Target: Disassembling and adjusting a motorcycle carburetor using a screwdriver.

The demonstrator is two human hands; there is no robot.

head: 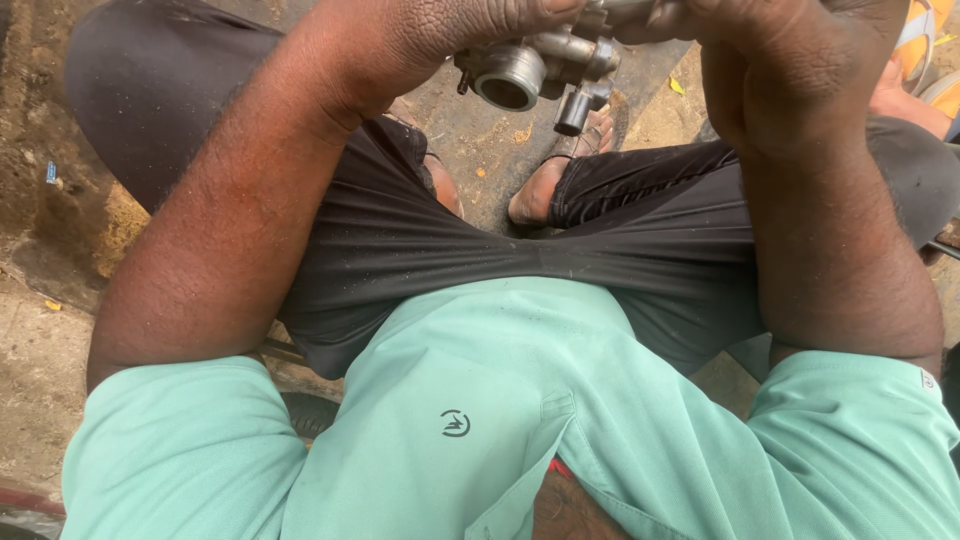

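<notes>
hands: left [430,30], right [770,50] | both grip metal carburetor part [535,70] | above lap

A dull grey cast-metal part with a dark round bore [540,70] against black trousers [420,240], a plain mint-green polo shirt [480,420] bearing one small dark emblem, and stained brown concrete ground [40,330].

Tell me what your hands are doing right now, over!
Left hand and right hand both gripping a grey metal engine part, held up over the knees. Round opening faces the camera. Nothing in the way.
</notes>
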